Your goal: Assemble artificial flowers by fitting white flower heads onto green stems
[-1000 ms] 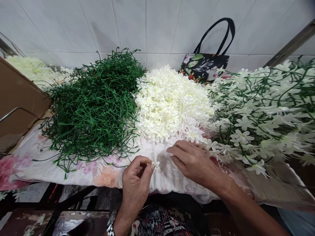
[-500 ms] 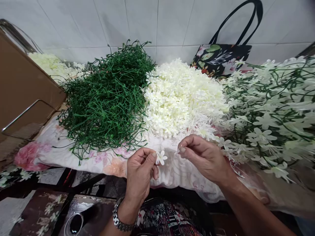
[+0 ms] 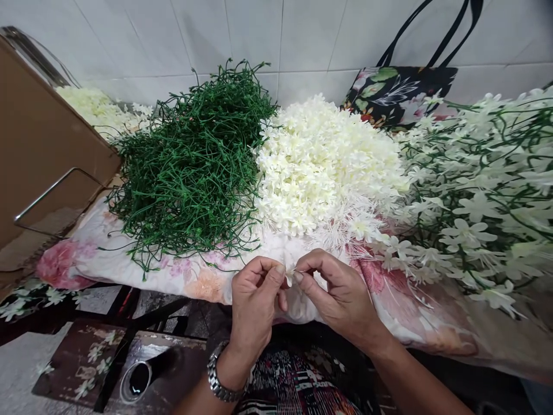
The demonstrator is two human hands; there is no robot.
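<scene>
My left hand [image 3: 256, 302] pinches a small white artificial flower [image 3: 288, 273] between thumb and forefinger. My right hand [image 3: 336, 294] pinches a thin white stamen piece against that flower, so the fingertips of both hands meet above the front edge of the floral cloth [image 3: 190, 276]. Just behind the hands lies a heap of loose white flowers [image 3: 324, 161]. A pile of green plastic stems [image 3: 194, 167] sits to its left, and finished flower sprays [image 3: 479, 196] lie to the right.
A brown cardboard box [image 3: 38, 144] with a metal handle stands at the left, more white flowers [image 3: 95, 112] behind it. A black floral tote bag [image 3: 400, 92] leans on the tiled wall. A dark round container [image 3: 138, 380] sits low at the left.
My right hand lifted off the cloth with a stamen piece and came left to meet my left hand, which had turned its flower up. The view shifted slightly left.
</scene>
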